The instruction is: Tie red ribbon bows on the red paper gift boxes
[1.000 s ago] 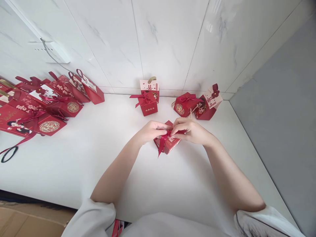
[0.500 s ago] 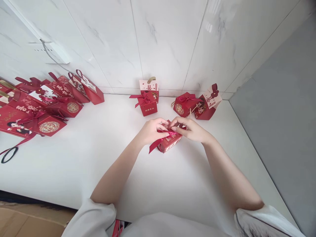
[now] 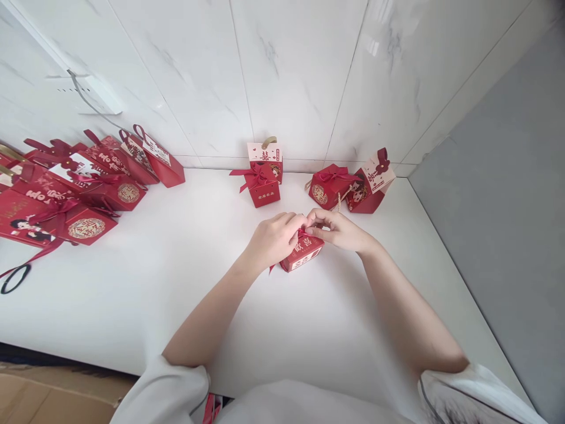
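Note:
A small red gift box (image 3: 304, 253) with pale lettering lies on the white table in front of me. On its top is a red ribbon (image 3: 303, 231), mostly covered by my fingers; one tail pokes out below the left hand. My left hand (image 3: 277, 237) is closed over the ribbon from the left, its fingertips bent down and partly hidden. From the right, my right hand (image 3: 338, 229) pinches the ribbon between thumb and forefinger. The two hands' fingertips meet above the box.
Several red gift boxes (image 3: 92, 227) crowd the table's left side, a black loop (image 3: 16, 279) near them. By the tiled wall (image 3: 291, 76) stand a bowed box (image 3: 263, 191), another bowed box (image 3: 329, 187) and a tagged box (image 3: 368, 188). A cardboard carton (image 3: 53, 394) sits below, lower left.
My left hand has turned over and moved up across the ribbon, covering more of it. The ribbon tail on the left now shows less. The right hand stays almost in place.

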Action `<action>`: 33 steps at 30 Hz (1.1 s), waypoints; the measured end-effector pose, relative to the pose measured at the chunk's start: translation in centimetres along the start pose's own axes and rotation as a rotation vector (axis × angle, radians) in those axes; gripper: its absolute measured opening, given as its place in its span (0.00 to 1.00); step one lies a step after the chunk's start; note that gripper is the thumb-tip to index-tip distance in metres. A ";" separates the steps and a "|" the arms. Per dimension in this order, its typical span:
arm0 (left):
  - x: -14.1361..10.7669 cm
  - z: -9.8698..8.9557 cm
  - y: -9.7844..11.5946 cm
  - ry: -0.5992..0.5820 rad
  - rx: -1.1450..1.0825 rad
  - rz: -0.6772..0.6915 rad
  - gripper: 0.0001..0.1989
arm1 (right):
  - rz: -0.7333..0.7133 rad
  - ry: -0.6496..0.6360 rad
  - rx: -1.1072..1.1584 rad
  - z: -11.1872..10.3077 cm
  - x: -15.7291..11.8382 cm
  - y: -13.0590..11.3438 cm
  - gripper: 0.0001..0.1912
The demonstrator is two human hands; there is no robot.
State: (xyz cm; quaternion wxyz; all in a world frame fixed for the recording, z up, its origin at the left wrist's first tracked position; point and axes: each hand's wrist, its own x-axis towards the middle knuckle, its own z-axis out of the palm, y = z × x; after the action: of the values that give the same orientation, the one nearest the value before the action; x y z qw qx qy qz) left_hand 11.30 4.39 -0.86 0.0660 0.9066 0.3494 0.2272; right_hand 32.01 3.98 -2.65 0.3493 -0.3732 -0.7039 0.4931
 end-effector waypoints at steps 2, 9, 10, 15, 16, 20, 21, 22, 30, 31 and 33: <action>-0.1 0.7 -0.2 0.063 0.142 0.081 0.14 | 0.008 -0.014 0.079 0.0 0.0 0.1 0.09; 0.0 1.1 -1.0 0.097 0.252 0.102 0.10 | 0.048 0.005 0.130 0.0 -0.1 0.1 0.09; 0.1 1.1 -1.2 0.106 0.264 0.116 0.11 | 0.049 0.019 0.115 0.0 -0.1 0.1 0.09; 0.2 0.7 -2.2 0.048 0.331 0.287 0.12 | -0.008 0.199 -0.216 -0.1 0.4 0.5 0.09; 0.2 0.7 -2.3 0.025 0.323 0.300 0.13 | 0.004 0.188 -0.243 -0.1 0.5 0.6 0.09; 0.0 0.9 -2.5 0.000 0.272 0.312 0.15 | 0.089 0.045 -0.089 -0.2 0.6 1.0 0.11; 0.0 1.1 -2.6 0.007 0.268 0.315 0.15 | 0.104 0.033 -0.051 -0.2 0.6 1.0 0.11; -0.1 1.2 -2.6 0.017 0.265 0.316 0.15 | 0.118 0.028 -0.023 -0.1 0.6 1.1 0.11; 0.1 0.3 -2.1 0.032 0.185 0.146 0.08 | 0.149 0.016 0.124 0.5 0.6 1.3 0.13; 0.1 0.0 -2.0 0.020 0.163 0.114 0.08 | 0.156 0.018 0.147 0.6 0.6 1.3 0.13; 0.2 -0.8 -1.8 -0.021 0.091 0.032 0.09 | 0.170 0.027 0.175 0.6 0.6 1.2 0.13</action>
State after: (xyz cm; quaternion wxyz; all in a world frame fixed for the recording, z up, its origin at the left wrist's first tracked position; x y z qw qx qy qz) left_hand 10.01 5.81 -0.57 0.0247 0.9165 0.3442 0.2026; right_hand 31.45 4.51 -3.92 0.3467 -0.4062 -0.6195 0.5753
